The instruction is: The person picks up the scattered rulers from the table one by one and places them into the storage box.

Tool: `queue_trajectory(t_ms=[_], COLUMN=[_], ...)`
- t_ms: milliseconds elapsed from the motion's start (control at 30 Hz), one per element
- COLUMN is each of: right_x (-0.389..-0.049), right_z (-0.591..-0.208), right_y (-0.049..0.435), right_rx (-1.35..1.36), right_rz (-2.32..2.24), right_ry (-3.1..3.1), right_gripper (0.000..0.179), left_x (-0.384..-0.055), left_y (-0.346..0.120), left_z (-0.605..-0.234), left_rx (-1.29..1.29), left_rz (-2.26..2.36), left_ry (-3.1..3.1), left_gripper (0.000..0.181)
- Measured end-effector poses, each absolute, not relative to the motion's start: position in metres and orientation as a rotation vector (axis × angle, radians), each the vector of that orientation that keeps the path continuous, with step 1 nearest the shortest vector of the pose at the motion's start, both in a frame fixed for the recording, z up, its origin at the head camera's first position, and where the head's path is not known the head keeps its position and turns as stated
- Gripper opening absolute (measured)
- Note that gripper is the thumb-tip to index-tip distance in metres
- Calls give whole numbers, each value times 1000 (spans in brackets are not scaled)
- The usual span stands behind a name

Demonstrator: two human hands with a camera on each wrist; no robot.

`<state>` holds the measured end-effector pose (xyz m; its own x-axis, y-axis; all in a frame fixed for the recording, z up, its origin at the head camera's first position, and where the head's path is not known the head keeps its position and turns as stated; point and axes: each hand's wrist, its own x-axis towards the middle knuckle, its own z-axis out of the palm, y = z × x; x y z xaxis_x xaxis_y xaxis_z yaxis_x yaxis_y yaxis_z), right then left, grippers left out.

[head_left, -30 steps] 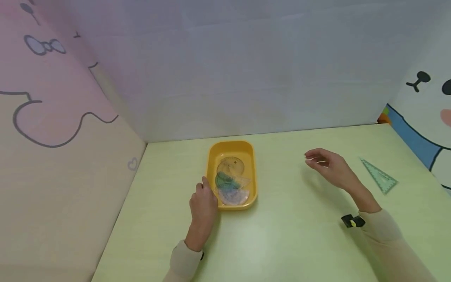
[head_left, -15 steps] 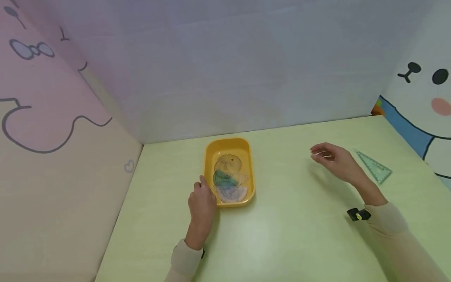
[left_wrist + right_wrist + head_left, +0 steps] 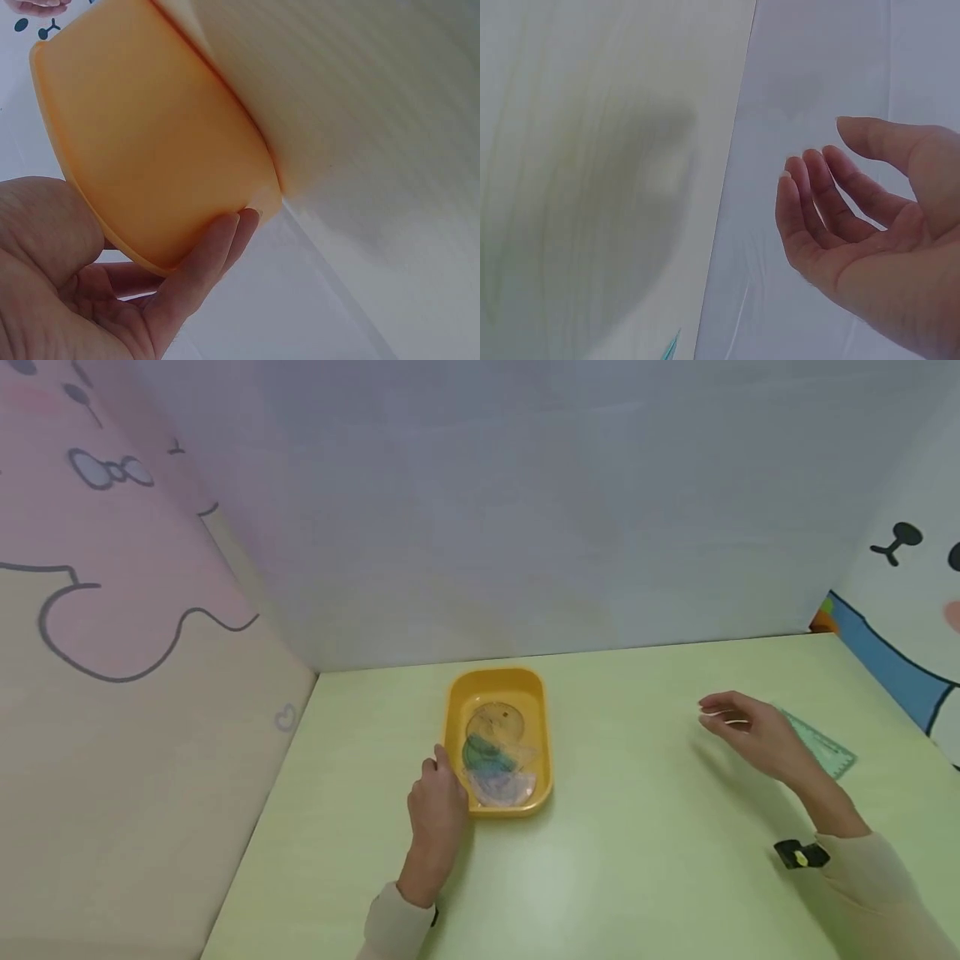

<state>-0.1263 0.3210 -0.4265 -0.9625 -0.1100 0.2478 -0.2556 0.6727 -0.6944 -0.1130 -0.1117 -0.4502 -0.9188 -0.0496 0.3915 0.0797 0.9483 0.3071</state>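
Note:
My left hand (image 3: 437, 806) holds the yellow tray (image 3: 495, 683) by its near left rim. In the left wrist view, the fingertips (image 3: 225, 225) lie against the tray's outer wall (image 3: 150, 135), and the thumb is at the rim. Inside the tray lie a round clear disc (image 3: 495, 723), a blue-green see-through piece (image 3: 486, 756) and a clear half-round protractor (image 3: 506, 789), overlapping one another. My right hand (image 3: 757, 739) is above the table with loosely bent fingers and nothing in it. It partly covers a green set square (image 3: 834, 757) from the head view.
The pale green table (image 3: 600, 860) meets a whitish back wall (image 3: 525, 527). A printed panel with pink shapes (image 3: 135, 527) stands on the left, another with a cartoon animal (image 3: 900, 602) on the right. Black wrist bands show at both cuffs.
My right hand has moved to the right, toward the set square, and now overlaps part of it in the head view. My left hand stays on the tray. The head view has shifted slightly.

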Motion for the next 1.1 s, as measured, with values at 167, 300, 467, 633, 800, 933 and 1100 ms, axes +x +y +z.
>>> queue_trajectory(t_ms=[167,300,467,633,800,933,1100], right_x=[-121,-118,-108,-103,-96,-92,-92], right_z=[-428,-430,-434,-436,-439,-439,-439], right_y=[331,344,360,372,378,383,392], right_rx=[233,204,142,29,-56,-87,-112], right_rz=[1117,1083,1041,964,904,852,795], right_ry=[-2741,-2756,-2778,-2803,-2818,-2833,-2853], right_gripper=[32,33,35,39,40,41,44], left_x=[-111,-111,-115,-119,-121,-122,-120], left_y=[-110,-107,-102,-96,-96,-96,-95], left_z=[-451,-450,-451,-451,-449,-450,-449], left_rx=[-38,-48,-70,-77,-80,-74,-66], left_rz=[-405,-381,-361,-354,-339,-325,-344], left_ry=[-2676,-2663,-2660,-2703,-2715,-2706,-2703], left_gripper=[40,40,41,45,45,44,43])
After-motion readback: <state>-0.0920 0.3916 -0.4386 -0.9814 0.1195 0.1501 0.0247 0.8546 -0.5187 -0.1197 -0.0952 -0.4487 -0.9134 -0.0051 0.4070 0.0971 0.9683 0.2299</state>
